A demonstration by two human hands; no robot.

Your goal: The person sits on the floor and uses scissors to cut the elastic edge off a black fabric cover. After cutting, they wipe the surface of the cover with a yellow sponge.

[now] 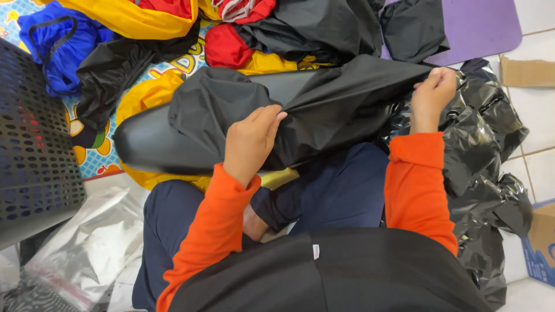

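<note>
Centrally, a black fabric cover (324, 110) is held stretched between two hands above the lap of a seated person in orange sleeves and dark blue trousers. The left hand (251, 141) is closed on a fold of the cover, its fingers (272, 115) curled over the cloth near the middle. The right hand (432, 95) is pinched shut on the cover's far edge, which is drawn taut toward the right. The cover is partly pulled over a long, smooth black padded form (150, 144), whose rounded left end is left bare; the rest is hidden under the cloth.

Behind the cover, a heap of cloth pieces is spread on a colourful play mat (95, 156) on the floor: a blue piece (58, 46) at the upper left, a yellow piece (133, 17) along the top, a red piece (225, 46) near the middle, and further black pieces (324, 23) at the top. More yellow cloth (139, 98) is seen under the padded form. A purple mat (480, 26) lies at the upper right on the tiled floor (537, 115).

Just beside the right hand, a crumpled glossy black plastic bag (491, 167) is piled against the right arm and crowds that side. At the left edge, a black perforated basket (32, 144) stands near the padded form's bare end. Below it, clear plastic bags (87, 242) lie on the floor. A cardboard box corner (543, 237) shows at the lower right.
</note>
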